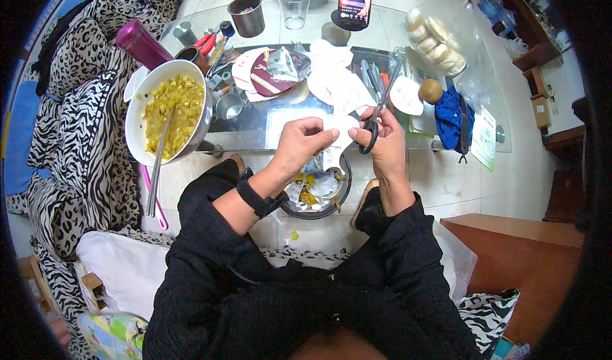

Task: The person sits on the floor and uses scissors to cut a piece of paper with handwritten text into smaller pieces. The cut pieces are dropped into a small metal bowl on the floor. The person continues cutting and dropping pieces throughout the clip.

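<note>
Between thumb and fingers, my left hand (pixel 302 142) pinches a white cut paper piece (pixel 340 129) with curved edges and some markings. My right hand (pixel 387 140) has black-handled scissors (pixel 369 140) hooked on its fingers, the blades pointing up and away from me. Its thumb and fingertip are at the paper's right edge; whether they grip it, I cannot tell. Below the paper stands a round waste bin (pixel 348 188) with wrappers and scraps inside. Just beyond my hands, more white paper pieces (pixel 334 80) lie on the glass table (pixel 244 138).
At left, a white bowl (pixel 134 142) of chopped yellow-green food holds chopsticks (pixel 160 161). A maroon patterned piece (pixel 267 80), a metal cup (pixel 246 18), a plastic cup (pixel 293 9) and a lit phone (pixel 355 4) are further back. Right are bagged buns (pixel 437 40) and a blue pouch (pixel 453 118).
</note>
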Demonstrator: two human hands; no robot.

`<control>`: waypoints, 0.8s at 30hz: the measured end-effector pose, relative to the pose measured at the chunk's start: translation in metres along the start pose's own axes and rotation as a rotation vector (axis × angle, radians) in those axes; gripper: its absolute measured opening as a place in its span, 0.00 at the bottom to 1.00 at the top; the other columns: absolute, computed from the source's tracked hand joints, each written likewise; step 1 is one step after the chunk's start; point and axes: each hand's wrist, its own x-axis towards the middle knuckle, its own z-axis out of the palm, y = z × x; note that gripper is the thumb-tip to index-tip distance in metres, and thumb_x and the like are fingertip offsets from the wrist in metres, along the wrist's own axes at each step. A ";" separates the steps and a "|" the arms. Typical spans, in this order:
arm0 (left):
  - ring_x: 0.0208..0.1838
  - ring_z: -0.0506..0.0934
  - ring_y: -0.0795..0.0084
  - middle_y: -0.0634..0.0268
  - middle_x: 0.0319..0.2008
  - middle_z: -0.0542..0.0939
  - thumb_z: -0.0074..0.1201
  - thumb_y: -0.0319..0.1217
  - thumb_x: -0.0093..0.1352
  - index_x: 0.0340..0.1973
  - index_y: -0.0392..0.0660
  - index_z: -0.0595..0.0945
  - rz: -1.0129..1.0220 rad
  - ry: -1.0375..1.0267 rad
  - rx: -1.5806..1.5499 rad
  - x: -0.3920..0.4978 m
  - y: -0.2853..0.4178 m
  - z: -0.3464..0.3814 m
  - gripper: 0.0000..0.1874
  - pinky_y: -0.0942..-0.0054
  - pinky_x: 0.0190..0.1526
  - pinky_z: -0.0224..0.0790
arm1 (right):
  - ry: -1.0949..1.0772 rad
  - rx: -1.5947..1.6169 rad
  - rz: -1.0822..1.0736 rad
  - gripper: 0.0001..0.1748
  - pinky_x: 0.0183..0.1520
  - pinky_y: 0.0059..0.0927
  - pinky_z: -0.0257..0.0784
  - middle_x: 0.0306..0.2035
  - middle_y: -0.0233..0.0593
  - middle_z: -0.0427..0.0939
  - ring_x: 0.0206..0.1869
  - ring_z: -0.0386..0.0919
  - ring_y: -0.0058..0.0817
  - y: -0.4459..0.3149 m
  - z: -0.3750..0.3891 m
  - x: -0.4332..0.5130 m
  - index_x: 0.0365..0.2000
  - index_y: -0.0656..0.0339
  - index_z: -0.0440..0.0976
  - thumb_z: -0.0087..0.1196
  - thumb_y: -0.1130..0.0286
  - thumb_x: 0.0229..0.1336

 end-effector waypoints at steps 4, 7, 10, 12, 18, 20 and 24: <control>0.26 0.69 0.87 0.73 0.24 0.75 0.59 0.31 0.62 0.32 0.39 0.79 0.058 0.054 -0.116 0.001 -0.008 0.009 0.09 0.86 0.27 0.60 | 0.101 0.120 -0.071 0.21 0.36 0.16 0.67 0.28 0.30 0.72 0.33 0.71 0.17 0.012 0.010 -0.004 0.35 0.62 0.67 0.63 0.82 0.39; 0.30 0.72 0.86 0.71 0.30 0.77 0.58 0.30 0.63 0.38 0.38 0.78 0.066 0.126 -0.275 -0.001 -0.010 0.015 0.11 0.86 0.33 0.64 | 0.201 0.189 -0.050 0.20 0.37 0.17 0.67 0.30 0.31 0.72 0.33 0.72 0.18 0.023 0.018 -0.007 0.36 0.61 0.67 0.62 0.82 0.40; 0.34 0.72 0.83 0.69 0.36 0.77 0.55 0.28 0.64 0.46 0.38 0.75 0.032 0.136 -0.518 -0.005 -0.010 0.025 0.16 0.83 0.37 0.64 | 0.259 0.382 0.014 0.18 0.37 0.19 0.67 0.30 0.31 0.72 0.33 0.72 0.20 0.030 0.021 -0.006 0.35 0.61 0.67 0.61 0.82 0.42; 0.34 0.72 0.83 0.69 0.37 0.77 0.55 0.28 0.64 0.47 0.38 0.74 0.035 0.100 -0.584 -0.010 -0.010 0.030 0.17 0.83 0.37 0.64 | 0.317 0.476 0.051 0.17 0.37 0.19 0.67 0.30 0.31 0.71 0.32 0.71 0.20 0.032 0.021 -0.004 0.34 0.61 0.66 0.60 0.82 0.43; 0.31 0.71 0.84 0.70 0.32 0.78 0.57 0.28 0.62 0.42 0.40 0.77 0.059 0.261 -0.583 -0.003 -0.012 0.035 0.13 0.84 0.33 0.62 | 0.294 0.373 -0.065 0.18 0.33 0.17 0.68 0.28 0.30 0.72 0.29 0.71 0.19 0.034 0.034 -0.003 0.35 0.59 0.66 0.60 0.81 0.44; 0.28 0.70 0.86 0.71 0.29 0.78 0.58 0.27 0.62 0.39 0.38 0.78 0.037 0.337 -0.652 0.000 -0.013 0.039 0.11 0.86 0.30 0.61 | 0.295 0.364 -0.079 0.17 0.33 0.17 0.67 0.27 0.30 0.71 0.29 0.71 0.18 0.034 0.038 -0.004 0.35 0.59 0.66 0.60 0.81 0.44; 0.26 0.70 0.85 0.71 0.26 0.78 0.59 0.26 0.60 0.35 0.38 0.80 0.084 0.344 -0.552 0.008 -0.008 0.030 0.09 0.85 0.28 0.61 | 0.253 0.273 -0.146 0.17 0.33 0.15 0.66 0.27 0.29 0.71 0.29 0.70 0.16 0.027 0.041 -0.004 0.35 0.61 0.66 0.60 0.81 0.44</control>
